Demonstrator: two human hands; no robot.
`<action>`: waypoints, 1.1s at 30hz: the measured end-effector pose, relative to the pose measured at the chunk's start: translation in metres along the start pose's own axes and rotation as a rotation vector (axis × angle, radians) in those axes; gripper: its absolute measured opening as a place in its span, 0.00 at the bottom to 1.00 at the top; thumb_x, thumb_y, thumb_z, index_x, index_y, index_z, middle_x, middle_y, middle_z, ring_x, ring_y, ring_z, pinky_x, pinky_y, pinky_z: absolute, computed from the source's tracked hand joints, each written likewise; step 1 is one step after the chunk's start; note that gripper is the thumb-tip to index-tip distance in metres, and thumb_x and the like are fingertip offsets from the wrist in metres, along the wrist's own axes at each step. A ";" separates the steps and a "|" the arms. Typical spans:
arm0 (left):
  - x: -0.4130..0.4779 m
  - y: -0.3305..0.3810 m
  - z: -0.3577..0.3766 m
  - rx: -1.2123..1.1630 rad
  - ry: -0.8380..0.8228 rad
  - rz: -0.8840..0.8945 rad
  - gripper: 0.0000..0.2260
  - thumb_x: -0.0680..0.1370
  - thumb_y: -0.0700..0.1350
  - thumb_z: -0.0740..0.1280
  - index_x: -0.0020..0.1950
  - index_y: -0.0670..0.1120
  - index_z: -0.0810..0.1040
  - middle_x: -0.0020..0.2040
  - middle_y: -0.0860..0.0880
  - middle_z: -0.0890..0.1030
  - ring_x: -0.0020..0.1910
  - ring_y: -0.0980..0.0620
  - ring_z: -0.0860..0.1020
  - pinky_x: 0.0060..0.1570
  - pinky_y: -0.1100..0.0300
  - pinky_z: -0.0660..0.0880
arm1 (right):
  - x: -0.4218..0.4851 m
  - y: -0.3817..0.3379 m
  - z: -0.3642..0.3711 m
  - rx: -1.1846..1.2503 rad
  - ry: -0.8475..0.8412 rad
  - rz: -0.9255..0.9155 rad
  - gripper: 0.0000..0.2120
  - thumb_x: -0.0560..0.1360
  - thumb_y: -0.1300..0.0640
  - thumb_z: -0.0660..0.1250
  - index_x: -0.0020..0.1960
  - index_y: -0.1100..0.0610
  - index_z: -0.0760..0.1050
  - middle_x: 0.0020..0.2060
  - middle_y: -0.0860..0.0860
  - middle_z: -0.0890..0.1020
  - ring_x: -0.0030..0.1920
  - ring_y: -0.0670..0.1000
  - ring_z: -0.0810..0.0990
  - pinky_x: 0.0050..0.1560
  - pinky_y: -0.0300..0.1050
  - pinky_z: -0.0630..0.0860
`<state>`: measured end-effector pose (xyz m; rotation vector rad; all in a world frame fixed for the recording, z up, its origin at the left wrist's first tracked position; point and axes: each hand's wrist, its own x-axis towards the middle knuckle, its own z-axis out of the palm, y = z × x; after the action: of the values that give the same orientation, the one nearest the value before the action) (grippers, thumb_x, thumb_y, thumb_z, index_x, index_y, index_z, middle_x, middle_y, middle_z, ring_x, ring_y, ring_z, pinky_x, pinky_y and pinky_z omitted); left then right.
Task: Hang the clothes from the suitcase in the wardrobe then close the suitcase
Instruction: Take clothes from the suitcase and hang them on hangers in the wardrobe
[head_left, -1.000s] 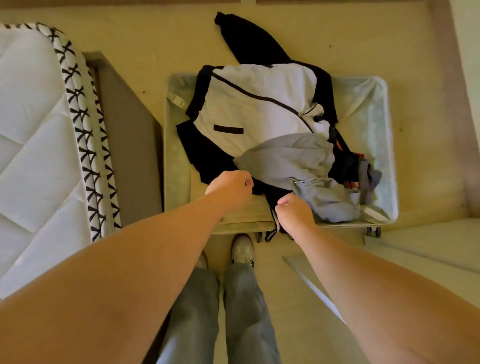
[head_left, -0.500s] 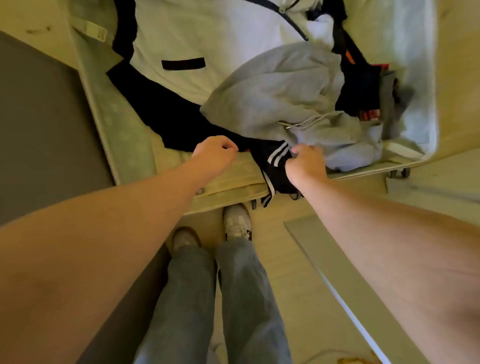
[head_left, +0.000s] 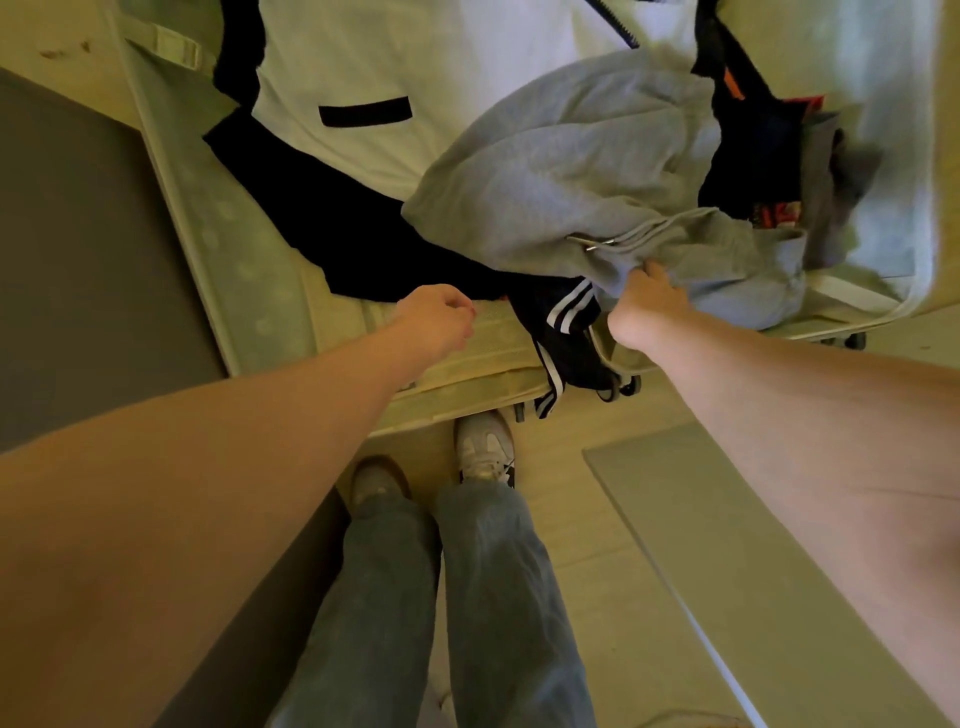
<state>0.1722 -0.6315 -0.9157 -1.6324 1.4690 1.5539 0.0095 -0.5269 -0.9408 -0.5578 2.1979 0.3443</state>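
The open suitcase lies on the floor, piled with clothes. A white and black jacket lies on the left, a grey hoodie on top at the right. A black garment with white stripes hangs over the near rim. My right hand reaches under the hoodie's near edge, its fingers hidden in the grey fabric. Hovering over the near rim, my left hand has curled fingers and holds nothing. No wardrobe is in view.
More dark and red clothes are bunched at the suitcase's right side. A dark grey bed base runs along the left. A grey panel lies on the floor at the right. My legs and shoes stand just before the suitcase.
I have bent closer to the suitcase. My right hand moved forward from the striped garment to the grey hoodie's edge. My left hand stayed curled over the rim.
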 end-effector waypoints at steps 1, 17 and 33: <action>0.000 -0.001 -0.001 -0.005 -0.003 -0.012 0.07 0.81 0.43 0.59 0.52 0.47 0.76 0.46 0.48 0.78 0.40 0.55 0.76 0.32 0.67 0.68 | 0.002 0.000 -0.001 0.040 0.016 0.003 0.21 0.79 0.64 0.58 0.71 0.61 0.63 0.72 0.56 0.63 0.69 0.61 0.65 0.66 0.53 0.65; -0.051 0.035 -0.015 -0.745 -0.398 -0.316 0.11 0.76 0.49 0.67 0.44 0.42 0.79 0.41 0.44 0.80 0.42 0.47 0.80 0.49 0.51 0.79 | -0.109 -0.054 -0.037 1.060 -0.648 -0.180 0.12 0.73 0.74 0.61 0.36 0.61 0.72 0.33 0.56 0.76 0.33 0.47 0.77 0.35 0.33 0.77; -0.144 0.007 -0.105 -0.686 -0.029 -0.298 0.10 0.70 0.35 0.55 0.30 0.45 0.62 0.28 0.48 0.65 0.26 0.50 0.65 0.30 0.64 0.65 | -0.165 -0.094 -0.051 1.342 -0.519 0.084 0.31 0.72 0.40 0.67 0.70 0.54 0.67 0.65 0.50 0.74 0.64 0.54 0.72 0.70 0.53 0.64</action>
<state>0.2393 -0.6700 -0.7555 -2.0548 0.6436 2.0046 0.1164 -0.5843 -0.7858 0.3457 1.4809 -0.8310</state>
